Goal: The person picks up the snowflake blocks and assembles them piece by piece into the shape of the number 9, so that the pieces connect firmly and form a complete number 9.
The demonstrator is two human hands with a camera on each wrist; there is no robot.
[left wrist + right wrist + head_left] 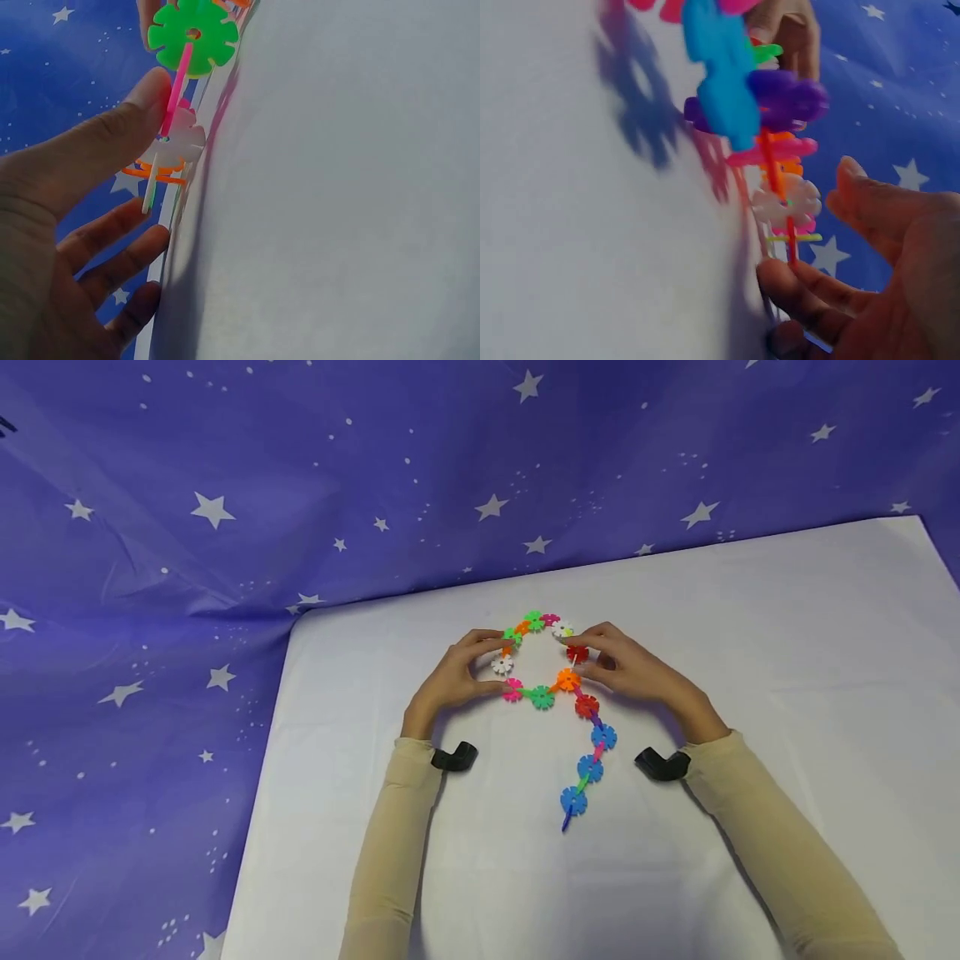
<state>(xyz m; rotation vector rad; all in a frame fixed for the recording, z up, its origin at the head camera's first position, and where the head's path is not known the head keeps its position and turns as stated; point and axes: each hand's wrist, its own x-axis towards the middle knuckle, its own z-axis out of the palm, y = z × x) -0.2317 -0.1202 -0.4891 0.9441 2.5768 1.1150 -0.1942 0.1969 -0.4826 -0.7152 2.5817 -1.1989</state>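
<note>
A chain of colourful notched flower discs forms a loop with a tail. My left hand (457, 670) curves around the loop's left side, its thumb at a pink disc (513, 690) and fingertips by a green disc (512, 637). From the right, my right hand (630, 667) reaches the loop with fingers at a red disc (577, 655) and thumb close to an orange disc (568, 680). In the right wrist view, its thumb stands apart from the fingers, with a white disc (786, 201) beyond the gap. The left wrist view shows the left fingers spread loosely.
The tail runs toward the front of the white-covered table (337, 710), through several blue discs (573, 801) to a dark blue end disc (566, 819). Behind hangs a purple star-patterned cloth (420, 468). Black wrist mounts (454, 757) sit at both cuffs.
</note>
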